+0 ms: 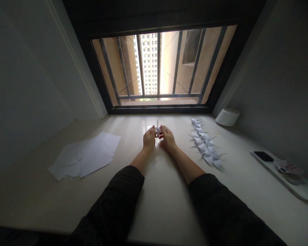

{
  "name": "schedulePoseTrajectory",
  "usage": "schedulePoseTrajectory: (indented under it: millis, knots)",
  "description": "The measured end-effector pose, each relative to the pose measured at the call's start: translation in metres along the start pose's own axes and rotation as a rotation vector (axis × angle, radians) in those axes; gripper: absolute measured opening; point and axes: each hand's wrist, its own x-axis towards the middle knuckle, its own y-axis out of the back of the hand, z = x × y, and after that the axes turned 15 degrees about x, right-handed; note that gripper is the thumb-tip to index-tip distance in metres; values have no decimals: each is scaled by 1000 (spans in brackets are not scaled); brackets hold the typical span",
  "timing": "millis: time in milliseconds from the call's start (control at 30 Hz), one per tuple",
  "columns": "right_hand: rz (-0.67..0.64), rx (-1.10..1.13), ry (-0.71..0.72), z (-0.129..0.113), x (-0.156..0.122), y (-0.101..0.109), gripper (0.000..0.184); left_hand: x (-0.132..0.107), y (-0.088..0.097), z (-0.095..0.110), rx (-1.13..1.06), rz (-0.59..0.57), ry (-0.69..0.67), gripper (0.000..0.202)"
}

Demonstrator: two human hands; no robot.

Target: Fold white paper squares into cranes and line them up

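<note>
Between my two hands is a small folded paper crane, with a thin point sticking up from it. My left hand is closed, its thumb and fingers pinching the crane's left side. On the other side my right hand grips it the same way. Parts of the crane are hidden behind my fingers. To the right of my hands, several finished white paper cranes lie in rows on the pale surface. Loose sheets of white paper are spread in an overlapping pile to the left.
Ahead is a dark-framed window with bars outside. A white cylindrical object stands near the right wall. At the far right a long, flat pale object with a dark panel carries a crumpled-looking item. The pale counter ends close to me.
</note>
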Motion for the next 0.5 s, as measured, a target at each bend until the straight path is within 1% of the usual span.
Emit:
schedulePoseTrajectory:
  millis: [133, 333, 500]
  knots:
    - [-4, 70, -5, -3, -2, -2, 44, 0, -1, 0, -43, 8, 14, 46]
    - [10, 59, -37, -4, -2, -3, 45, -1, 0, 4, -47, 61, 38, 49]
    - [13, 131, -44, -3, -2, -4, 44, -1, 0, 4, -65, 79, 52, 49]
